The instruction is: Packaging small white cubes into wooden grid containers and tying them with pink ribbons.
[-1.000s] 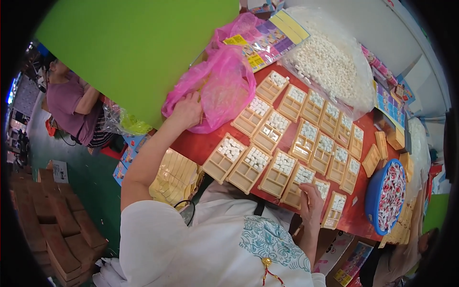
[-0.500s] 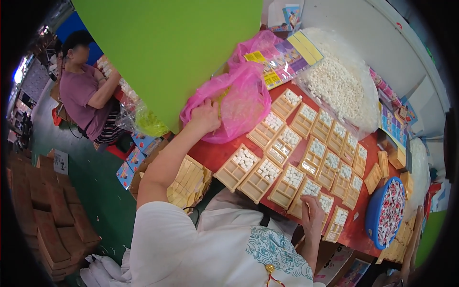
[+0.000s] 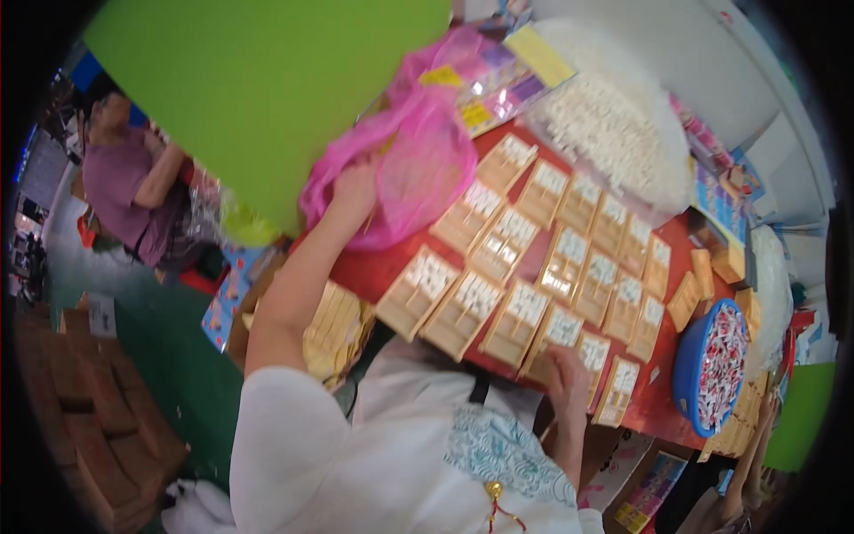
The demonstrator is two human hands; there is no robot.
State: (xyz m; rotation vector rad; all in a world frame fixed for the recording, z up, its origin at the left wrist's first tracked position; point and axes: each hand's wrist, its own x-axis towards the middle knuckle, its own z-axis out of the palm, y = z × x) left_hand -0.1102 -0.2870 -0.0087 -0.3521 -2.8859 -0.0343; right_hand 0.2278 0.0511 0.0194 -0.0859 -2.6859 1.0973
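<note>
Green floor (image 3: 200, 374) stretched away at the left, and what a busy room it was, with a broad lime panel (image 3: 258, 98) cutting across the top! Next in size came the red surface (image 3: 360, 271), slanting through the middle. At its far end sat a big clear bag (image 3: 614, 120) heaped with small white pieces. Nearer, the pink bag (image 3: 427, 169) lay crumpled beside the panel, and over on the right stood a blue basin (image 3: 686, 378) full of little wrapped packets.

Then the stars of the show: pale trays (image 3: 411, 289) in rows, each with white cubes (image 3: 433, 272) in one large compartment, smaller compartments beside it.

And the hands! The left hand (image 3: 356, 184) was at the pink bag's mouth, fingers partly behind film, their grip impossible to tell. The right hand (image 3: 567, 376) was bent over a near-edge tray, fingers curled; blur hid any pinch.

Collecting from the pink bag looked like the step in hand; the next move called for a clean withdrawal, clear of the film.
</note>
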